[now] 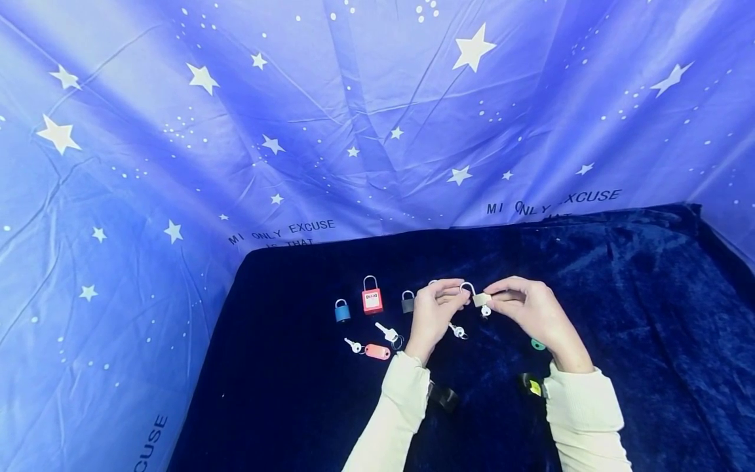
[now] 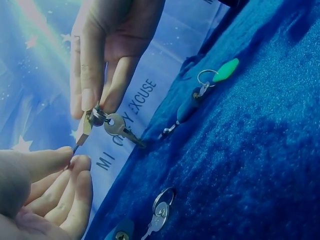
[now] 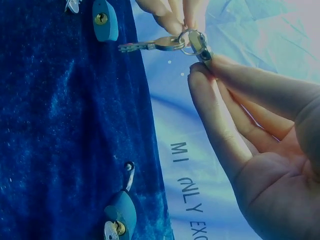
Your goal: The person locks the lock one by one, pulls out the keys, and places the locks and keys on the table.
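Observation:
A small brass padlock [image 1: 482, 299] is held in the air between both hands. My left hand [image 1: 438, 311] pinches its shackle [image 1: 467, 286], which looks swung out of the body at one end. The padlock's body is pinched between thumb and fingers of my right hand [image 1: 533, 314]. A key ring with a key [image 2: 117, 125] hangs from the underside of the lock in the left wrist view. In the right wrist view, the ring [image 3: 194, 42] loops beside the lock body. Fingertips partly cover the lock in both wrist views.
On the dark blue velvet cloth [image 1: 283, 393] stand a blue padlock [image 1: 343, 311], a red padlock [image 1: 372, 300] and a dark padlock [image 1: 407, 302]. Loose keys [image 1: 387, 332] and a red tag [image 1: 377, 352] lie nearer. Another padlock [image 2: 187, 107] has a green tag [image 2: 227, 70].

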A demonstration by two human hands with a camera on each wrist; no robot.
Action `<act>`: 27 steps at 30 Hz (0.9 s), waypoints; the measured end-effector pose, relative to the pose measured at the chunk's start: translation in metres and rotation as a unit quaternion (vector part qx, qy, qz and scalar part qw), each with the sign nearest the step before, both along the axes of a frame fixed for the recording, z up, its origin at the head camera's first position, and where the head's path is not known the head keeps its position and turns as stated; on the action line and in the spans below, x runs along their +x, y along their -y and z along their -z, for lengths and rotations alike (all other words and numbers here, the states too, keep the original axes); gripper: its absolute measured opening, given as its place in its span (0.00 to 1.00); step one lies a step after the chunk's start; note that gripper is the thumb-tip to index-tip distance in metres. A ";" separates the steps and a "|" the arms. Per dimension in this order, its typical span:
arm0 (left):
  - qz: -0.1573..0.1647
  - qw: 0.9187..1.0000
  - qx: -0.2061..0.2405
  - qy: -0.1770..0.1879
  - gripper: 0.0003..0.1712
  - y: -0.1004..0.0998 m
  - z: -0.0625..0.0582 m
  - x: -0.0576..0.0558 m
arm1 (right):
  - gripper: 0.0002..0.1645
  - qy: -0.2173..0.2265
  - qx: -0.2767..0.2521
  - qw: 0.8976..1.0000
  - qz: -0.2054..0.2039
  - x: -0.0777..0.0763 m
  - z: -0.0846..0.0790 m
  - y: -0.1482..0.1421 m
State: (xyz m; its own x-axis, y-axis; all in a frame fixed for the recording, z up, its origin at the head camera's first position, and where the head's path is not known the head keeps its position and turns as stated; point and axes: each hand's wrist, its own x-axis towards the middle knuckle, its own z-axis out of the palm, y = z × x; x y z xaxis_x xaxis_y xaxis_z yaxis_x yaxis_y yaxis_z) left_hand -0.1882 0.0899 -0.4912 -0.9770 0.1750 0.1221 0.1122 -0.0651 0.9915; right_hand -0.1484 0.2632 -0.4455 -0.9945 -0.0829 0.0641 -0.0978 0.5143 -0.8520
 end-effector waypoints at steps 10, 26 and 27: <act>0.024 0.999 0.032 -0.020 0.15 0.004 -0.007 -0.001 | 0.15 -0.009 0.016 1.000 -0.006 0.000 -0.003 0.000; 0.032 0.998 0.039 -0.025 0.17 0.006 -0.005 0.001 | 0.13 -0.033 0.015 0.999 -0.009 0.000 -0.004 0.002; 0.032 0.998 0.041 -0.025 0.17 0.006 -0.004 0.001 | 0.13 -0.034 0.017 0.999 -0.008 0.000 -0.004 0.002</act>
